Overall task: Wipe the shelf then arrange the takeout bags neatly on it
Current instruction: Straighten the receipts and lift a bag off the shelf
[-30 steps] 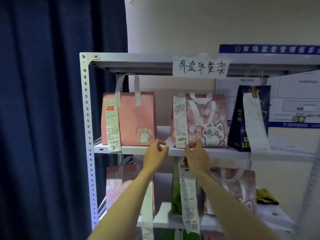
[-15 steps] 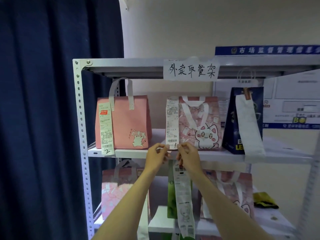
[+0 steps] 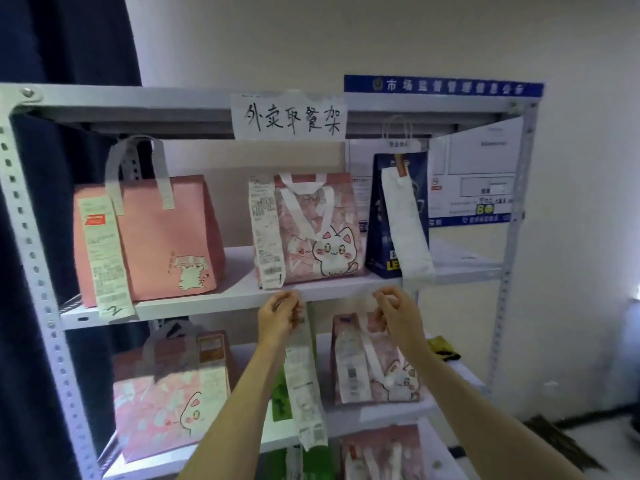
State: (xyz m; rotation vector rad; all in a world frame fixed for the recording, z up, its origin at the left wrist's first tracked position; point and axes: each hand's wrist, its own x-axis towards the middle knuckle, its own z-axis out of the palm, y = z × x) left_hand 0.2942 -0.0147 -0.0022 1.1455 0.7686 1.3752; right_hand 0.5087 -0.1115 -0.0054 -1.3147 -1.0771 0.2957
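On the white metal shelf's upper board (image 3: 207,303) stand three takeout bags. They are a plain pink bag (image 3: 156,237) with a receipt marked 2, a pink cat-print bag (image 3: 311,230) with a receipt marked 1, and a dark blue paper bag (image 3: 384,216) with a long white receipt. My left hand (image 3: 280,315) and my right hand (image 3: 398,313) are just below that board's front edge. Each pinches one end of a pale translucent strip (image 3: 336,299) stretched between them along the edge.
The board below holds a pink patterned bag (image 3: 166,393), a green bag (image 3: 282,400) with a long hanging receipt, another cat-print bag (image 3: 377,362) and a yellow-green cloth (image 3: 445,348). A handwritten paper label (image 3: 289,117) hangs on the top rail. A dark curtain (image 3: 52,36) hangs at the left.
My hands were pinched close together at the shelf edge; now they are spread apart, the right one further right, with the strip drawn out between them. The view has moved closer.
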